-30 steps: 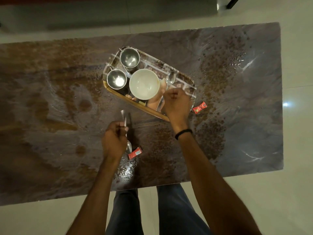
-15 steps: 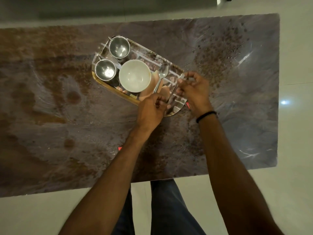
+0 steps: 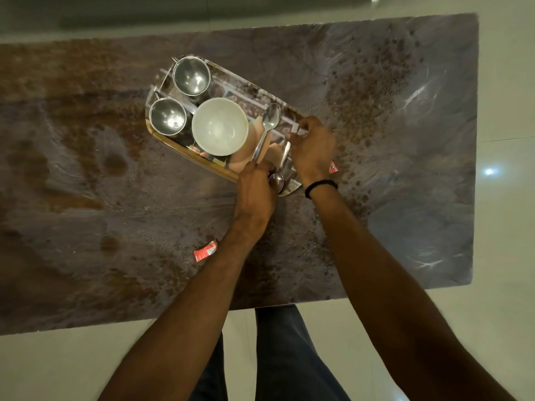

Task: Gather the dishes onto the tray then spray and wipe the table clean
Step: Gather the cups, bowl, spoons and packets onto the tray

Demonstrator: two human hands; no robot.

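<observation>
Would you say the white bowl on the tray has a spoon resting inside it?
No, the white bowl is empty; the spoon lies beside it on the tray.

Two steel cups point(image 3: 191, 75); one bowl point(image 3: 220, 126); two spoons point(image 3: 267, 127); two red sachets point(image 3: 205, 251).

We see two bare forearms reaching in from the lower edge of the frame, with no sleeves showing anywhere along them. Our left hand point(image 3: 254, 195) carries nothing on its wrist or on the fingers we can see. Our right hand point(image 3: 314, 146) has a thin black band point(image 3: 320, 187) circling the wrist, plain and narrow; whether it is cord or elastic we cannot tell. Below, between the arms, we make out two legs in dark blue trousers point(image 3: 278, 354), the cloth looking like denim, with a gap between them.
</observation>
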